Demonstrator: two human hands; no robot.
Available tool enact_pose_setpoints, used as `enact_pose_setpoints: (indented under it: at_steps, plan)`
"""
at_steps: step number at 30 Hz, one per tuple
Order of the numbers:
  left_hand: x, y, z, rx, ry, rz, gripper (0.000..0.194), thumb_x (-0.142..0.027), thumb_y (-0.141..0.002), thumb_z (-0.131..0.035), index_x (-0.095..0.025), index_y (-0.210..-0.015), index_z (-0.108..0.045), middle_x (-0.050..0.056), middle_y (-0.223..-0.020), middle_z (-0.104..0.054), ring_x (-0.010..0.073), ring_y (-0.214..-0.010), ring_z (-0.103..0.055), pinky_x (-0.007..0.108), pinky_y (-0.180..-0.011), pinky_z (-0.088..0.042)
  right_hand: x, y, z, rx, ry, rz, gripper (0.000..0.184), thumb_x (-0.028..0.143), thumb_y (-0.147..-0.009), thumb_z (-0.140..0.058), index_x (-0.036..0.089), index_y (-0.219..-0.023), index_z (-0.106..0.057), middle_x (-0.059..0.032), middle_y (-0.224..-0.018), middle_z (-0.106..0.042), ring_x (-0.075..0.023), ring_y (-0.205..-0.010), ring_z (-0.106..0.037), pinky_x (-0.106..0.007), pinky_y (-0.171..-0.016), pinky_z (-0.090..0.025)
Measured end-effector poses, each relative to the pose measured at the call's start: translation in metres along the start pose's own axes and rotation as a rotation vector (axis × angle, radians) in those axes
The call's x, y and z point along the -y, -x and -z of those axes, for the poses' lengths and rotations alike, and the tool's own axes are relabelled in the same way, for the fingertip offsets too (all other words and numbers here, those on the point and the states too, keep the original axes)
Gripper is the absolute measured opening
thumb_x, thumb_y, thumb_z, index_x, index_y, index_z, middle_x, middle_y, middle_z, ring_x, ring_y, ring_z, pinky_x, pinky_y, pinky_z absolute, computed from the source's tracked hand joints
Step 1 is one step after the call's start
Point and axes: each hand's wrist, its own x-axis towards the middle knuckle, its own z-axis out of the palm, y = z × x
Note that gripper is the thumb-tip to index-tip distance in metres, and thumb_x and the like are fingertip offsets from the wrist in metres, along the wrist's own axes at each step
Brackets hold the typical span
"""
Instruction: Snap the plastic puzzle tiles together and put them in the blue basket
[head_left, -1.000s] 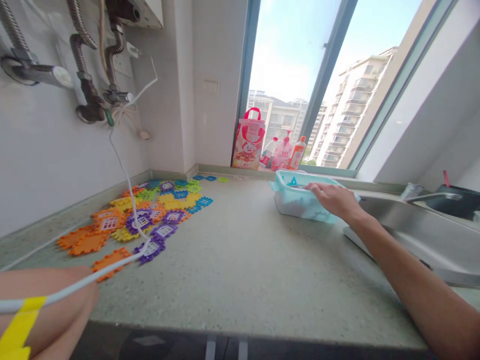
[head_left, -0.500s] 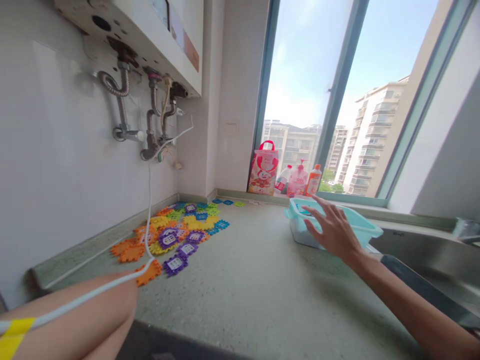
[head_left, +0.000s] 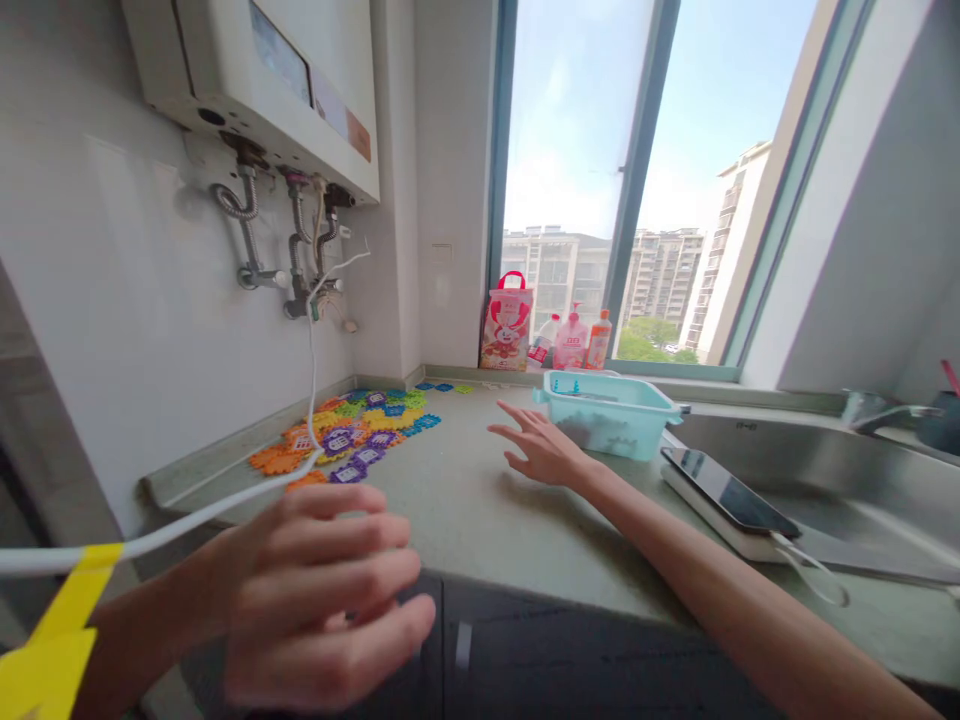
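Observation:
My right hand (head_left: pixel 546 446) hovers over the counter with its fingers spread and nothing in it, just left of a light blue plastic basin (head_left: pixel 600 425). Dark shapes and small blue pieces show inside the basin. In the near foreground, my left hand (head_left: pixel 322 600) hangs before the counter's front edge, fingers loosely bent and apart, with no object visible in it. Beyond it lie several flat, notched plastic building pieces (head_left: pixel 367 437) in orange, purple, yellow, blue and green, heaped along the wall. A white cable (head_left: pixel 225 505) with yellow tape (head_left: pixel 71 610) crosses by my left arm.
A phone (head_left: pixel 731 495) lies on a white block beside the steel sink (head_left: pixel 847 480), with a cord attached. Along the window stand a pink bag (head_left: pixel 508 330), a pink pump bottle (head_left: pixel 571 342) and an orange bottle (head_left: pixel 598 342). A water heater (head_left: pixel 277 90) hangs at left.
My right hand has moved left, from over the basin to the counter beside it. My left hand has come into view. The camera view has shifted, showing the phone.

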Motion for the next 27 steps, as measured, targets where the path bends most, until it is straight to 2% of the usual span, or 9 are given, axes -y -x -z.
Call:
enact_pose_setpoints:
  at_steps: [2,4,6,8,11,14,20,24,27]
  plan:
    - [0.039,-0.018,-0.013,0.07,0.013,0.024,0.042,-0.023,-0.104,-0.059,-0.043,-0.14,-0.07,0.002,-0.123,-0.081,0.0245,-0.117,-0.075,0.046,-0.111,-0.059,-0.001,0.0,0.006,-0.027,-0.005,-0.008,0.057,0.026,-0.1,-0.066,0.022,-0.156,-0.063,-0.0239,-0.179,-0.033,-0.0397,-0.152,-0.054,-0.062,-0.123,-0.043]
    - [0.083,-0.018,-0.03,0.12,-0.017,0.213,0.036,-0.024,-0.107,-0.05,-0.031,-0.132,-0.075,0.007,-0.128,-0.08,0.0259,-0.124,-0.073,0.047,-0.12,-0.053,0.0,-0.001,0.01,-0.037,-0.014,-0.021,0.058,0.026,-0.099,-0.067,0.023,-0.157,-0.062,-0.023,-0.179,-0.034,-0.04,-0.151,-0.056,-0.062,-0.123,-0.044]
    - [0.125,0.001,-0.05,0.17,-0.05,0.43,0.037,-0.038,-0.108,-0.05,-0.026,-0.133,-0.075,0.01,-0.136,-0.077,0.0303,-0.132,-0.069,0.051,-0.125,-0.048,0.003,-0.001,0.011,-0.022,-0.031,-0.021,0.06,0.027,-0.099,-0.067,0.023,-0.159,-0.061,-0.0236,-0.179,-0.034,-0.0405,-0.149,-0.058,-0.062,-0.122,-0.045]
    - [0.16,0.03,-0.068,0.214,-0.062,0.601,0.053,-0.055,-0.104,-0.057,-0.024,-0.146,-0.068,0.012,-0.156,-0.067,0.0362,-0.146,-0.059,0.055,-0.13,-0.041,0.008,-0.001,0.009,0.009,-0.051,-0.013,0.06,0.027,-0.1,-0.067,0.022,-0.159,-0.06,-0.0255,-0.178,-0.034,-0.041,-0.148,-0.059,-0.061,-0.122,-0.046]
    - [0.198,0.065,-0.089,0.201,-0.053,0.748,0.075,-0.067,-0.1,-0.059,-0.019,-0.158,-0.056,0.017,-0.166,-0.055,0.0407,-0.153,-0.052,0.055,-0.131,-0.038,0.017,0.0,0.004,0.054,-0.088,0.003,0.058,0.03,-0.102,-0.066,0.022,-0.159,-0.06,-0.0262,-0.177,-0.036,-0.0406,-0.147,-0.06,-0.062,-0.122,-0.045]
    - [0.217,0.074,-0.099,0.205,-0.063,0.767,0.081,-0.069,-0.1,-0.055,-0.017,-0.162,-0.051,0.018,-0.167,-0.055,0.0408,-0.153,-0.051,0.054,-0.131,-0.035,0.028,0.003,-0.004,0.062,-0.173,0.025,0.055,0.034,-0.106,-0.062,0.024,-0.16,-0.059,-0.0241,-0.176,-0.039,-0.039,-0.151,-0.057,-0.063,-0.124,-0.044]
    - [0.225,0.063,-0.104,0.258,-0.052,0.747,0.084,-0.071,-0.104,-0.048,-0.013,-0.164,-0.05,0.018,-0.167,-0.055,0.0361,-0.152,-0.053,0.05,-0.132,-0.035,0.04,-0.003,-0.026,0.051,-0.43,0.007,0.058,0.037,-0.107,-0.059,0.029,-0.164,-0.051,-0.0175,-0.174,-0.046,-0.0338,-0.156,-0.051,-0.06,-0.126,-0.044]
    - [0.232,0.063,-0.112,0.263,-0.019,0.756,0.089,-0.078,-0.103,-0.044,-0.019,-0.169,-0.047,0.015,-0.175,-0.045,0.0378,-0.159,-0.046,0.056,-0.134,-0.032,0.047,-0.056,-0.056,0.023,-0.526,0.06,0.057,0.041,-0.108,-0.06,0.028,-0.163,-0.052,-0.0172,-0.167,-0.054,-0.0333,-0.153,-0.055,-0.06,-0.125,-0.045]
    - [0.237,0.062,-0.117,0.239,0.015,0.789,0.079,-0.074,-0.107,-0.037,-0.022,-0.166,-0.052,0.013,-0.169,-0.054,0.0352,-0.154,-0.053,0.054,-0.133,-0.035,0.059,-0.115,-0.083,-0.028,-0.555,0.116,0.055,0.041,-0.108,-0.06,0.023,-0.159,-0.056,-0.0182,-0.161,-0.061,-0.0323,-0.148,-0.058,-0.058,-0.124,-0.045]
